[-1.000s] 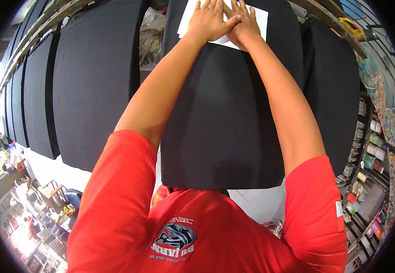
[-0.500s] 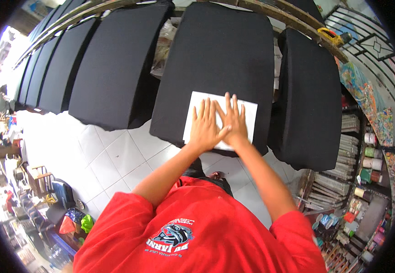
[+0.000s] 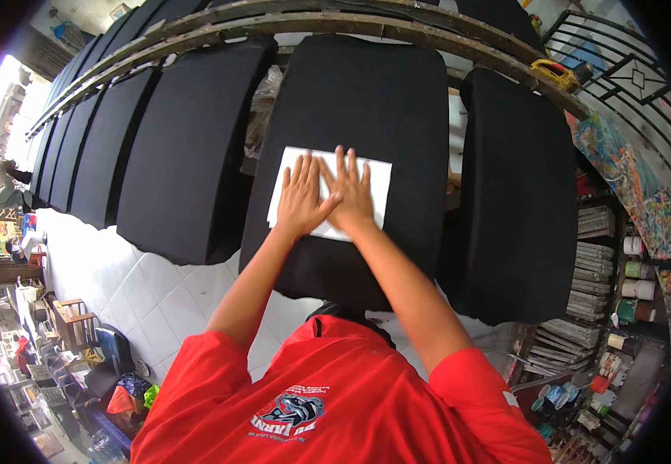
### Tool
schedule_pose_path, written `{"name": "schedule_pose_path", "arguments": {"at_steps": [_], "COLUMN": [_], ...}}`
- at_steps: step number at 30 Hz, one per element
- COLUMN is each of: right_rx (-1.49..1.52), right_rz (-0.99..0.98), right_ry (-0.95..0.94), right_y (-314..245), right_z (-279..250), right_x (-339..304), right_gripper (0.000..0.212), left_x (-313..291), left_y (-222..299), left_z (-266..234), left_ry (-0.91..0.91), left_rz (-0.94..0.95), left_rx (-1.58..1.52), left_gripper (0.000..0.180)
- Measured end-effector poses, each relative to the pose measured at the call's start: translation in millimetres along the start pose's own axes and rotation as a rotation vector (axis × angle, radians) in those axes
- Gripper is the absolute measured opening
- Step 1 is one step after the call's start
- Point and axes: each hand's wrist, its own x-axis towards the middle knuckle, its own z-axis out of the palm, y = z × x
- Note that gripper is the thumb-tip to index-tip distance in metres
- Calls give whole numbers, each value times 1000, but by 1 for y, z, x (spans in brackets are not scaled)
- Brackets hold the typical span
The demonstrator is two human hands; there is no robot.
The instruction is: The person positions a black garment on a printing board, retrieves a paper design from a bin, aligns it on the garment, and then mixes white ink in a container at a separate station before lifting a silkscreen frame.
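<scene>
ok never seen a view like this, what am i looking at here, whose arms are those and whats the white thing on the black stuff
The picture comes from a wide fisheye camera worn on a person's head, looking down, so straight edges bend near the rim. The two bare arms and the red shirt belong to that person. In front of them runs a row of boards covered in black fabric, side by side over a white tiled floor. On the middle black board lies a white sheet. The left hand and right hand lie flat and open on it, side by side, pressing rather than gripping. Shelves of jars stand to the right.
</scene>
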Motion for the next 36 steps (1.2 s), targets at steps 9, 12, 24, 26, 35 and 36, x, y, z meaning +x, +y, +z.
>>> {"name": "schedule_pose_path", "arguments": {"at_steps": [9,12,24,26,35,36], "right_rx": [-190,-234,-164,0,90,88], "right_rz": [88,140,78,45,59,61], "right_ry": [249,254,1,-45,53,64], "right_y": [205,231,121,87,43,39], "right_z": [-9,-14,-20,-25,-16,-14], "right_x": [151,147,-101,-150,-252,-262], "right_gripper": [60,60,70,70,72,72], "left_x": [255,272,-7,-75,-309,-298], "left_y": [63,86,143,142,126,139], "left_z": [77,89,50,37,30,29], "left_ry": [204,275,-81,-86,-265,-236], "left_rz": [210,277,142,118,-962,-827], "left_rx": [-76,-38,-121,-232,-2298,-2374], "left_gripper": [100,96,97,89,84,81]}}
